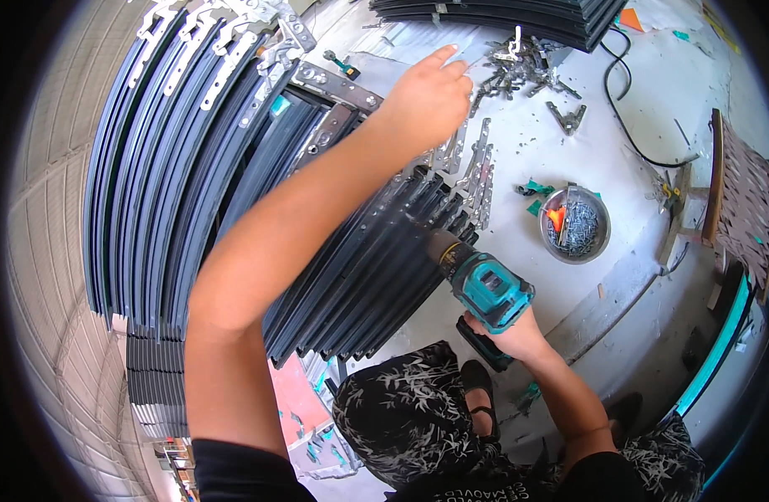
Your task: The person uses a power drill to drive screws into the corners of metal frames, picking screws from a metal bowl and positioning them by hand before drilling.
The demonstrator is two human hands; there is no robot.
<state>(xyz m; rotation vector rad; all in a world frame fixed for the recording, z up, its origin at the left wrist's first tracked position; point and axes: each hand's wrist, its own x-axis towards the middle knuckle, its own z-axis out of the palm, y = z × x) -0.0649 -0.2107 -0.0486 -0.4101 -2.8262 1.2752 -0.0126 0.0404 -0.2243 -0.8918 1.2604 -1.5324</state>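
My left hand (430,94) reaches out over the stacked dark frame strips, palm down. Its fingers point away from me, apart and slightly bent, with their undersides hidden; I see nothing held in them. Just right of it lies a heap of metal hinges (522,71). My right hand (518,335) grips a teal and black cordless drill (491,289). The drill's front end points left at the ends of the dark strips (359,276), where metal hinge arms (476,180) stick out. Its tip is blurred, and I cannot tell whether it touches a strip.
A round metal bowl of screws (578,226), with an orange piece in it, stands right of the drill. More dark strips with hinges (163,167) are stacked at left, others (501,17) at the far side. A black cable (618,109) curves along the white table (535,151).
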